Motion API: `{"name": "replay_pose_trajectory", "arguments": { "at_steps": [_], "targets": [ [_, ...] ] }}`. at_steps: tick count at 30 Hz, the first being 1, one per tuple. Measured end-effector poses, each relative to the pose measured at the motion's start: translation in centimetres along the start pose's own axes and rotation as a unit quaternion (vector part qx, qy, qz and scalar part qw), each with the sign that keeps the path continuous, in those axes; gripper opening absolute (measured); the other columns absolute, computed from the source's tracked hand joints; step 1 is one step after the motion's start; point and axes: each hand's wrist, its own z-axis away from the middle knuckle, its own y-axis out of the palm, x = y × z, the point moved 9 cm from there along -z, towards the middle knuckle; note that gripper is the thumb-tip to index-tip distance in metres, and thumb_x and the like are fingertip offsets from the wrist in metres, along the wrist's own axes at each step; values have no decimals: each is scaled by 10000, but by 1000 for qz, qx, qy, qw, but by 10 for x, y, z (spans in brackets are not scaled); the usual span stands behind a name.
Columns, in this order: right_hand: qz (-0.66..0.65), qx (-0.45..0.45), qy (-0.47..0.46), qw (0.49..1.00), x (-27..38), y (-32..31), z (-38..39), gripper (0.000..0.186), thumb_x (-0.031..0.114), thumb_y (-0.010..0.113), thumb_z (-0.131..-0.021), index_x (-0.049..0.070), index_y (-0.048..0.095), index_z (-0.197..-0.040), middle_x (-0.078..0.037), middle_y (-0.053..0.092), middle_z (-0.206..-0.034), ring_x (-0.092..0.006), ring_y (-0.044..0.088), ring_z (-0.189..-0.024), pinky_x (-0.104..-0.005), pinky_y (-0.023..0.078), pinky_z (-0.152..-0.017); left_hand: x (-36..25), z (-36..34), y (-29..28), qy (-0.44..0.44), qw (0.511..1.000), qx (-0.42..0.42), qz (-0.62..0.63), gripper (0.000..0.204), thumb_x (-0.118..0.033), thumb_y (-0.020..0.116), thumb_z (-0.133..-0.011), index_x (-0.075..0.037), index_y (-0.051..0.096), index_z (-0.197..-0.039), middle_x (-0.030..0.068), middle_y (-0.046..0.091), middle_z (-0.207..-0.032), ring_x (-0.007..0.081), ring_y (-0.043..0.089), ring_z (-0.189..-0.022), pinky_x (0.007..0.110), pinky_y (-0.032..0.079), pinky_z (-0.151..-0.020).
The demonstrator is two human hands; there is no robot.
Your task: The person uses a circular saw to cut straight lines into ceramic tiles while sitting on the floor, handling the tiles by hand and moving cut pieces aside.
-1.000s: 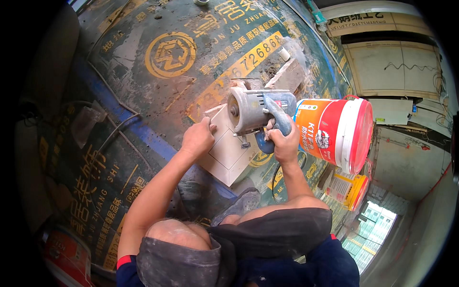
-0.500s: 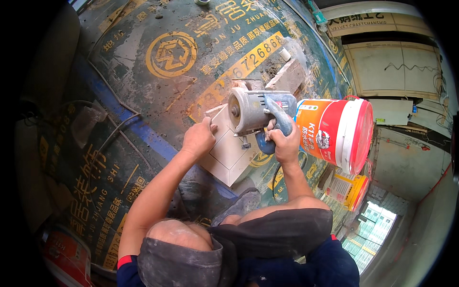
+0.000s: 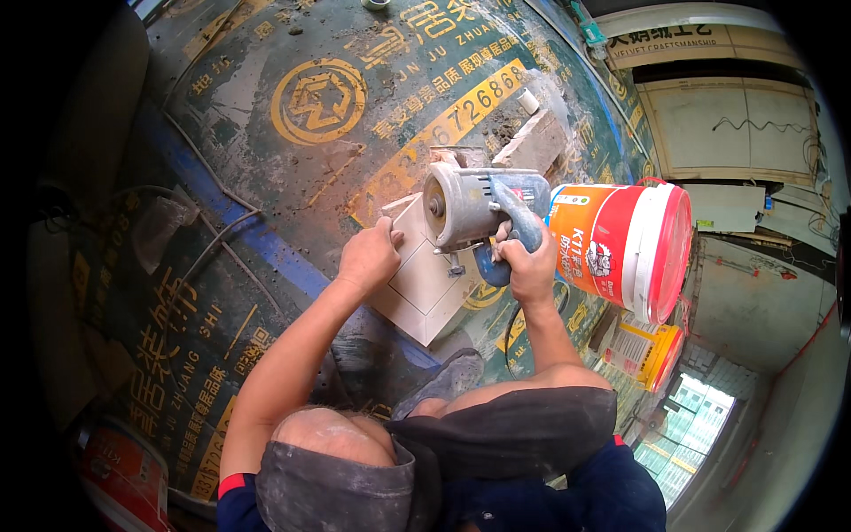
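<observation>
Right hand (image 3: 528,266) grips a grey-blue metal circular saw (image 3: 464,211) over a flat cream ceramic-looking tile (image 3: 420,282); left hand (image 3: 368,257) pinches the tile's edge, the safest hold if stiff, brittle.

R fingers (image 3: 503,238) grip elec. saw (image 3: 474,208) o/ lt. tile (image 3: 421,288); L fingers (image 3: 387,228) at tile edge.

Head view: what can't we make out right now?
Head: whether and where the saw touches the tile; its body covers that.
Head: most fingers of the left hand, hidden by the hand itself.
Head: the lower-left bucket's full shape, lost in the dark rim.
Head: top round thing, cut off by the edge.
</observation>
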Motion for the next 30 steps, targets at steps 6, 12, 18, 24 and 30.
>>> {"name": "replay_pose_trajectory", "arguments": {
  "at_steps": [6,12,18,24,30],
  "targets": [
    [-3,-1,-1,1000,-1,1,0,176,32,571,-806,-18,580,-974,-38,614,-810,-98,569,-644,-250,487,-613,0,0,-1,-2,1000,-2,-1,264,-259,531,-986,-4,580,-1030,273,688,-905,465,659,-893,561,499,-809],
    [5,-8,-2,1000,-3,-1,-1,157,34,574,-802,-12,588,-952,-33,612,-793,-97,568,-632,-249,484,-605,0,-1,0,2,1000,-3,-4,263,-258,534,-984,-3,582,-1029,266,690,-903,460,661,-892,556,502,-805],
    [10,-13,-4,1000,-2,0,-1,148,35,575,-801,-10,591,-941,-30,612,-786,-95,566,-629,-248,480,-601,-1,1,-1,4,1000,-5,2,264,-256,535,-983,-2,586,-1031,262,691,-899,456,662,-889,554,502,-803],
    [18,-14,-8,1000,2,2,-2,134,30,573,-804,-11,591,-931,-30,609,-774,-95,565,-627,-245,479,-598,-1,0,-1,0,1000,-3,2,263,-259,535,-984,-6,588,-1033,260,692,-897,456,661,-886,555,501,-804],
    [20,-17,-9,1000,2,3,-5,125,29,573,-809,-10,595,-925,-29,612,-768,-95,570,-627,-246,481,-601,-1,0,-1,-5,1000,-1,1,264,-263,536,-984,-9,589,-1034,260,692,-898,457,661,-888,555,500,-808]
  ]
}}
